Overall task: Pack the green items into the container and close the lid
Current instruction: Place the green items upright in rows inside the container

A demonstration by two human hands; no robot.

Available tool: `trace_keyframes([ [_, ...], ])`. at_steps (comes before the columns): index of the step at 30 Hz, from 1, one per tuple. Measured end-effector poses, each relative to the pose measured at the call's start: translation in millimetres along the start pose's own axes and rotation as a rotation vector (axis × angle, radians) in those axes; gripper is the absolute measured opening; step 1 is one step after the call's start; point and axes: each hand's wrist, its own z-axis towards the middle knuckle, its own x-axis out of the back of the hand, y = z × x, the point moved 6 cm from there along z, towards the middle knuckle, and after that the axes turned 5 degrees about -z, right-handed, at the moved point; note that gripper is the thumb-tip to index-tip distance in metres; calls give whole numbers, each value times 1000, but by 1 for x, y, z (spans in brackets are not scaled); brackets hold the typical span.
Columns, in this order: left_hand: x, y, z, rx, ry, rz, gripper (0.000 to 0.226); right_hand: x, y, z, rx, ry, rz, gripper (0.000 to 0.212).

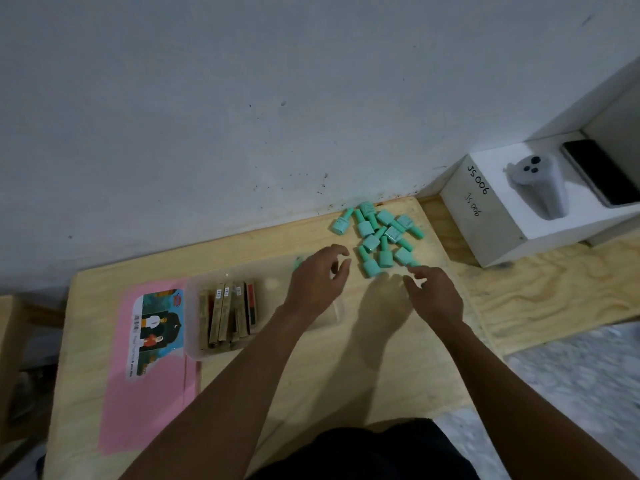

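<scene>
Green bottles (377,233), small, hard-looking plastic, square-bodied with narrow caps, lie in a loose, overlapping heap at the far side of the table (346,375), near the wall (242,98) and well apart from the container's open end. Container (192,341) is clear, thin-walled plastic with rounded corners, sitting left of centre. Its left half is already filled by brown sticks (228,313) stood on edge. Pink lid (145,410) lies flat just beside it on the left, printed label up, not on yet. Left hand (317,284) hovers over the container's right end with fingers loosely curled and nothing visible in them. One green blur (298,262) shows by its outer edge, and whether that is a bottle in the tub can't be told. Right hand (434,296) reaches for the heap's near edge, fingers spread and holding nothing, tips at or just short of the nearest bottle. Risks, as a judgement: smooth bottles may roll or skid on the slick plywood when nudged, so a sloppy grab could scatter the heap toward the wall or the table's right edge. Free room in the tub looks tight beside the sticks, so bottles dropped in anyhow may pile above the rim and stop the lid seating. That light tub may also slide if bumped.
</scene>
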Motion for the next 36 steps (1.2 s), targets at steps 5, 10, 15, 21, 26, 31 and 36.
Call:
trace_keyframes([
  [5, -68, 15, 23, 246, -250, -219, 28, -3, 41, 19, -119, -130, 37, 39],
  [10, -109, -21, 38, 679, -221, -123, 49, -12, 31, 45, -61, -205, 47, 50],
  [15, -119, -43, 53, 779, -128, 9, 52, -17, 27, 58, -14, -228, 21, 38],
  [21, -126, -51, 57, 801, -106, 87, 53, -9, 38, 52, 30, -161, 104, 31],
  [26, -124, -51, 52, 824, -61, 38, 40, 9, 37, 45, 15, -22, 192, 28],
  [31, -120, -28, 49, 698, -36, -131, 30, 25, 27, 36, -136, -28, 464, 39],
  [36, -100, 6, 31, 938, -45, -910, 30, 40, 6, 14, -193, -57, 728, 34],
])
